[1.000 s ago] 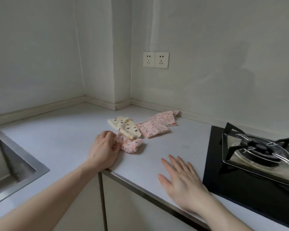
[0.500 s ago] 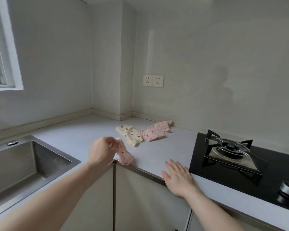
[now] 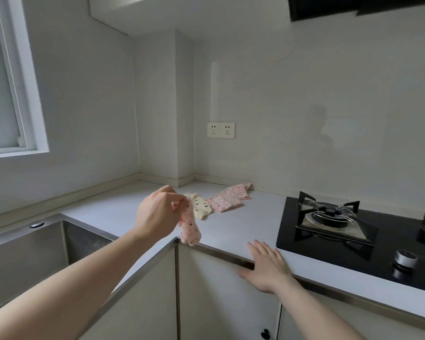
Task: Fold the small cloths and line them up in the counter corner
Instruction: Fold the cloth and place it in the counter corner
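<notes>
My left hand [image 3: 157,214] is raised above the counter's front edge and pinches a small pink spotted cloth [image 3: 189,224], which hangs down bunched from my fingers. Behind it a cream cloth with dark dots [image 3: 201,207] lies on the white counter [image 3: 243,224]. To its right a flat pink patterned cloth [image 3: 228,200] reaches toward the back wall. My right hand [image 3: 265,265] rests flat with straight fingers on the counter's front edge, apart from all cloths.
A black gas hob [image 3: 353,231] with a pan support and a knob [image 3: 405,257] fills the counter's right side. A steel sink [image 3: 35,244] is set in at the left. A boxed column [image 3: 182,143] stands in the corner, with wall sockets [image 3: 220,130] beside it.
My left hand gripped the pink spotted cloth on the counter and lifted it into the air. My right hand slid back to the counter's edge. The view has pulled back and up.
</notes>
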